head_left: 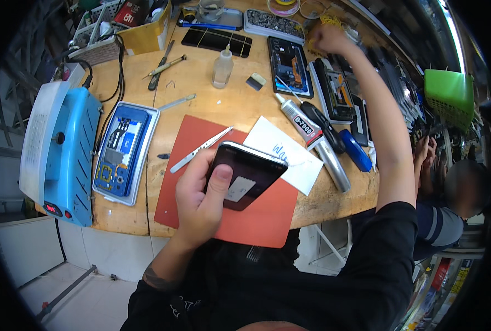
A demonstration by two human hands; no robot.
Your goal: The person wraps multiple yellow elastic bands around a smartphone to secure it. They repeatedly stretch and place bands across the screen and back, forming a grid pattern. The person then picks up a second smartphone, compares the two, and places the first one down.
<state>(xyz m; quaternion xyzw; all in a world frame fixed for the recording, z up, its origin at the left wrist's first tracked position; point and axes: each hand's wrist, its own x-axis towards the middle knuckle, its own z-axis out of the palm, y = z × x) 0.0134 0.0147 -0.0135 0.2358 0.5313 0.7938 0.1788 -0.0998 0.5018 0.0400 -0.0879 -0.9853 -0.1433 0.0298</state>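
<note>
My left hand (201, 201) grips a dark smartphone (252, 186) with a silver edge, tilted above an orange-red mat (259, 225). The thumb lies across its face, beside a small pale sticker (240, 189). Far to the right, my outstretched right hand (332, 39) is at a bunch of yellow rubber bands (331, 21). Its fingers are bent downward, and whatever is between them is hidden. Metal tweezers (201, 150) rest on the mat, left of the phone. A white card with blue handwriting (298, 165) lies partly beneath the phone's far edge.
A blue machine (71, 154) stands at the left, beside an opened blue phone (123, 151) in a tray. A glue tube (300, 122), a clear bottle (222, 69), a banded phone (216, 42) and opened phones (290, 66) lie farther back. Another person (441, 220) sits at the right.
</note>
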